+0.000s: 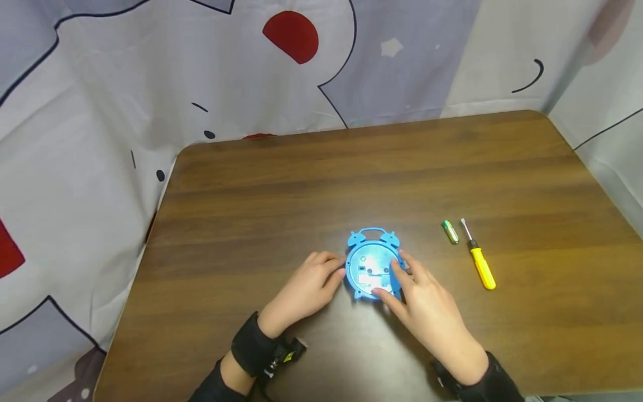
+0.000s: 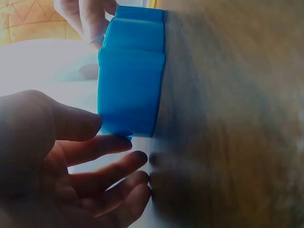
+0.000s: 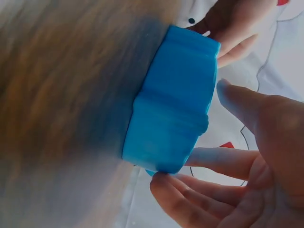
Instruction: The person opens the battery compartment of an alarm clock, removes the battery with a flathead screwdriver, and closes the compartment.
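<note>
A blue twin-bell alarm clock (image 1: 370,266) lies face down on the table, its back with small knobs and a rectangular battery area facing up. Glare covers part of that back. My left hand (image 1: 313,285) is at the clock's left side, thumb (image 2: 78,124) and index fingertips right at its edge, the other fingers loosely bent by the tabletop. My right hand (image 1: 427,301) reaches over from the right. Its thumb lies over the lower back near the battery area and the index finger over the right rim, while the other fingers (image 3: 190,199) rest along the side wall.
A green battery (image 1: 450,231) and a screwdriver (image 1: 482,268) with a yellow handle lie on the wooden table (image 1: 281,190) to the right of the clock. A patterned curtain (image 1: 402,61) hangs behind the table's far edge.
</note>
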